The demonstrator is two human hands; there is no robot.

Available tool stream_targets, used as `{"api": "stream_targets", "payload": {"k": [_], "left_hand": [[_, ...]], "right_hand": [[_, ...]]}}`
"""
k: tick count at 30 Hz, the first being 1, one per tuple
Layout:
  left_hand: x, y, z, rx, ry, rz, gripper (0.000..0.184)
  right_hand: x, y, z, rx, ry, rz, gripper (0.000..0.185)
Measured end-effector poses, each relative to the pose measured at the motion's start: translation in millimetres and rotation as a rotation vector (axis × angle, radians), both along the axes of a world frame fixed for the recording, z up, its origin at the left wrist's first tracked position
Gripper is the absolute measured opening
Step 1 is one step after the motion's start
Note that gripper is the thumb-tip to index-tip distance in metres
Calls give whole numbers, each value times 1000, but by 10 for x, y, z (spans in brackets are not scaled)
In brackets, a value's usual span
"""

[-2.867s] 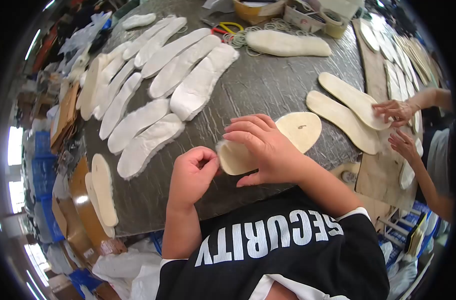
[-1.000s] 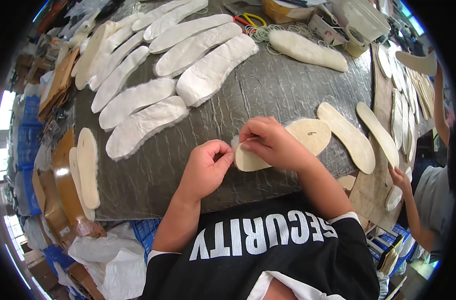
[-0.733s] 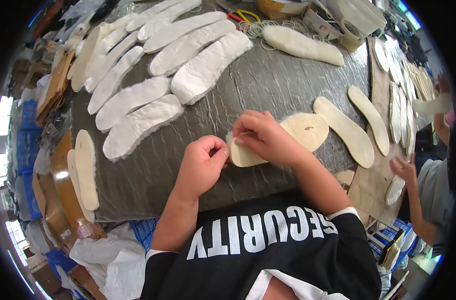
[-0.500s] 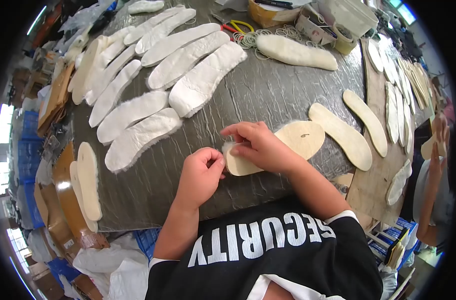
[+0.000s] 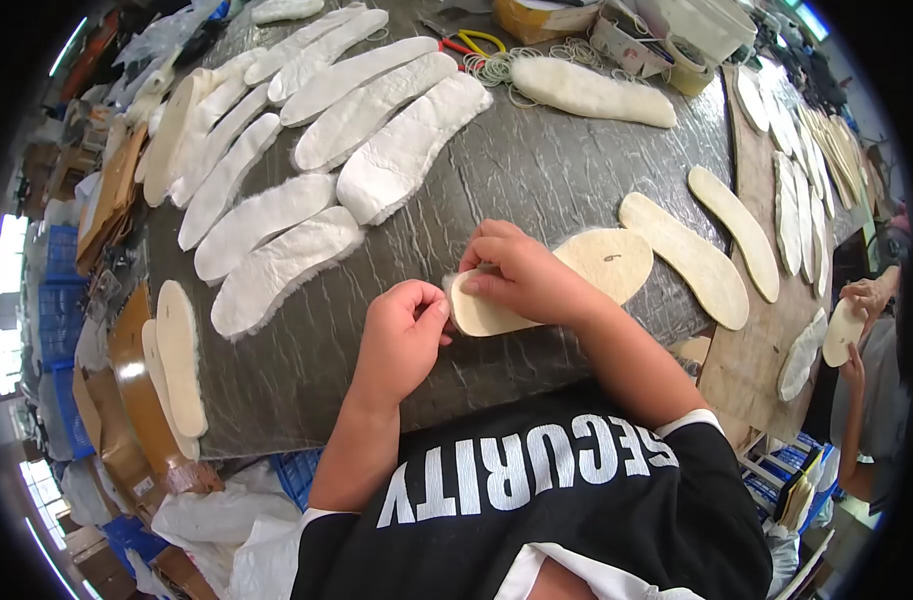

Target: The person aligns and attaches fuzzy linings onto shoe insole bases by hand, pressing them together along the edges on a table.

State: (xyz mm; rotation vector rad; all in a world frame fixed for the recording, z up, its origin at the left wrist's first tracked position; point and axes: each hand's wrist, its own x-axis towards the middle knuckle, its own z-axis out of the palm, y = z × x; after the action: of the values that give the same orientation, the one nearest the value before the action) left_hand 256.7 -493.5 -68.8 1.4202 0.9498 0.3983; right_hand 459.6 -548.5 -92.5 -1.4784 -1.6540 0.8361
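A pale insole point(image 5: 617, 262) with a small dark mark near its wide end lies slantwise in front of me, fluffy fleece showing along its far edge. My right hand point(image 5: 521, 277) grips its narrow end, thumb on the smooth face and fingers bent over the far side. At the tip of that end, my left hand point(image 5: 404, 338) is closed in a pinch against the edge; the fingertips hide what exactly is between them. Touching the insole's wide end is another plain insole point(image 5: 688, 262), with a slimmer insole point(image 5: 733, 232) beyond it.
Several white fleece insoles point(image 5: 386, 140) spread over the dark table point(image 5: 536, 180) on the left and far side. Pliers point(image 5: 473, 42), a loose cord bundle point(image 5: 491, 68) and a tub point(image 5: 701, 35) stand at the back. At right, another person's hands hold an insole point(image 5: 842, 330).
My right hand's fingers have curled in further over the insole's far edge. The left hand stays at its tip. At right, the other person's hands and insole have shifted lower.
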Motion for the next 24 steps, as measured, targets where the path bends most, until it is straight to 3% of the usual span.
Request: {"api": "stream_targets", "payload": {"k": [1, 6, 10, 13, 14, 15, 17, 21, 22, 24], "left_hand": [[-15, 5, -30, -45, -40, -7, 12], [-82, 18, -67, -347, -344, 92, 20], [-95, 34, -124, -265, -285, 85, 22], [-159, 72, -222, -304, -232, 72, 20], [-211, 93, -259, -310, -214, 130, 21], [-295, 127, -299, -299, -190, 141, 21], [-463, 192, -350, -273, -139, 169, 21], [-609, 157, -393, 259, 234, 247, 26], [-579, 78, -300, 540, 413, 241, 38], [-447, 28, -167, 1002, 387, 27, 48]], "right_hand": [[2, 14, -22, 50, -34, 1, 19], [-14, 57, 70, -249, 152, -45, 21], [-36, 135, 107, -344, 168, -3, 26], [-86, 148, 56, -161, -29, 57, 27], [-53, 83, 86, -100, -133, 56, 36], [53, 35, 151, -175, -183, 79, 58], [208, -133, 139, 3, -438, 26, 88], [250, -456, 206, -66, -708, 22, 113], [239, -526, 181, -69, -725, 13, 114], [245, -586, 151, -63, -749, -10, 114]]}}
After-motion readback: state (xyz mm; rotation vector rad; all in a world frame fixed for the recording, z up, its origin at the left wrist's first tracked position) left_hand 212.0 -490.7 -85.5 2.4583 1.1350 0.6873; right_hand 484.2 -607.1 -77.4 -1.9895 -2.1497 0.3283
